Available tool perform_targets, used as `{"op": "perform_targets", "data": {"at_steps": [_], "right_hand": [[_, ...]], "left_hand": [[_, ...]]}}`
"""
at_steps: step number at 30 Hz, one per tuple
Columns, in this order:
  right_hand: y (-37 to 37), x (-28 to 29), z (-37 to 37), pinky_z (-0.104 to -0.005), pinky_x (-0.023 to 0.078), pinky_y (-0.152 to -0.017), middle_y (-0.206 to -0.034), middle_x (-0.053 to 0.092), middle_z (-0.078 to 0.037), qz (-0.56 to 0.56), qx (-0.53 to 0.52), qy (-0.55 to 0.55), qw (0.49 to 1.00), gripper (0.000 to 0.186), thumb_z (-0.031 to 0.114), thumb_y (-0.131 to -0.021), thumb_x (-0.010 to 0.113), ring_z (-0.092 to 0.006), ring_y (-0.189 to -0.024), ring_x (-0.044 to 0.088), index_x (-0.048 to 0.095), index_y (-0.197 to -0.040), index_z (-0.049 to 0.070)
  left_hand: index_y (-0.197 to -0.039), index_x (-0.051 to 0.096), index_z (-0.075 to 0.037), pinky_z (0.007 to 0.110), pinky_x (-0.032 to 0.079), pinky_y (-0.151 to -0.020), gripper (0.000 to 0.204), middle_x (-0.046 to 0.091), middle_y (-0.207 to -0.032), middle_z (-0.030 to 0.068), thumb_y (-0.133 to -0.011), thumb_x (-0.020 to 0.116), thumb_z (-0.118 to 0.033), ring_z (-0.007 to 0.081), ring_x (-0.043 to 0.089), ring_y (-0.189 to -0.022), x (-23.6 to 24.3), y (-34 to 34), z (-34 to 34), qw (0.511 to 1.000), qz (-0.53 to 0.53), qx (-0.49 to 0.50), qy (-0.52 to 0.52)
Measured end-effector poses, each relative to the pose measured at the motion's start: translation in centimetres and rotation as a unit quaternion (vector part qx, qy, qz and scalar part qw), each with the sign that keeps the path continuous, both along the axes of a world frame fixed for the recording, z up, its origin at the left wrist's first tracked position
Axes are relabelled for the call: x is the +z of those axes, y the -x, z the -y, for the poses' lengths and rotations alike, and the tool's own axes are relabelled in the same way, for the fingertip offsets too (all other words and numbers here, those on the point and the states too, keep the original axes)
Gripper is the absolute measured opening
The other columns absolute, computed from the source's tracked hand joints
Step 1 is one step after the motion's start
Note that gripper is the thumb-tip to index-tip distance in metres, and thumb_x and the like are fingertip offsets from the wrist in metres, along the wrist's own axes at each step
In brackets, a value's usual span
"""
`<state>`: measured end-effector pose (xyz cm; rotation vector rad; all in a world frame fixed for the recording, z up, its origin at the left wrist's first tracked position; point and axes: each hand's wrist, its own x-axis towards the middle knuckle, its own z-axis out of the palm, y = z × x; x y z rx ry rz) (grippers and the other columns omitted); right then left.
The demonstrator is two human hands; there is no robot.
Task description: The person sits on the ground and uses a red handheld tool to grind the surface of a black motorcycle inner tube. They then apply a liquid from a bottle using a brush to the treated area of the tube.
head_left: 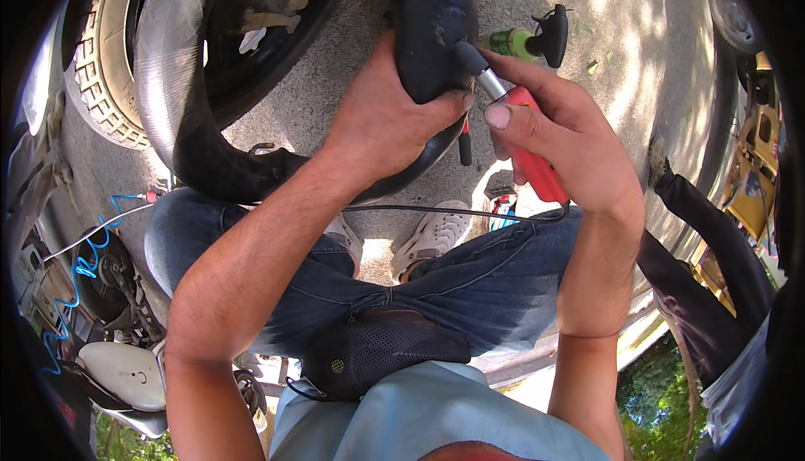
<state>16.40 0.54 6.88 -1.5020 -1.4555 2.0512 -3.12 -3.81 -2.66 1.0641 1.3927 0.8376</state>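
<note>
My left hand [381, 117] is closed round a black rubber inner tube [432, 0], thumb on top and fingers underneath. The tube loops from in front of me to the left, resting near my left knee. In my right hand [562, 126] is a red electric rotary grinder [537, 168], its metal neck pointing up and left. The tool's rounded dark grey tip [471, 59] lies at the tube's right edge, close by my left thumb; whether it touches is hard to tell. A black cable [419, 208] runs left from the grinder across my knees.
A tyre [105, 67] stands at the far left, partly behind the tube. Beyond my right hand lies a green spray bottle [516, 42] with a black trigger. A blue coiled hose [84, 266] hangs at the left. Another person's dark-trousered legs [704, 268] are at the right.
</note>
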Motion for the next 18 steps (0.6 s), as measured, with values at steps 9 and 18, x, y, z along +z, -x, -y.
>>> {"op": "perform_targets", "data": {"at_steps": [9, 18], "right_hand": [[-0.2, -0.2, -0.3, -0.0242, 0.048, -0.069, -0.085, 0.063, 0.002, 0.003, -0.016, 0.007, 1.0, 0.053, 0.028, -0.098, 0.074, -0.0058, -0.078, 0.057, 0.061, -0.138, -0.003], [0.0, -0.1, -0.2, -0.0259, 0.05, -0.066, -0.083, 0.064, -0.001, 0.011, -0.011, -0.021, 1.0, 0.056, 0.031, -0.095, 0.077, -0.0078, -0.076, 0.061, 0.062, -0.137, -0.003]], "left_hand": [[-0.133, 0.053, 0.001, 0.039, 0.055, -0.09, 0.068, 0.069, -0.111, 0.0162, -0.079, 0.085, -0.026, 0.0269, 0.07, -0.1, 0.1, 0.1, 0.0, 1.0, 0.013, -0.005, 0.016], [-0.133, 0.052, 0.002, 0.037, 0.056, -0.087, 0.07, 0.069, -0.109, 0.0141, -0.078, 0.086, -0.025, 0.0237, 0.07, -0.097, 0.2, 0.1, 0.0, 0.999, 0.032, 0.002, 0.009]]}}
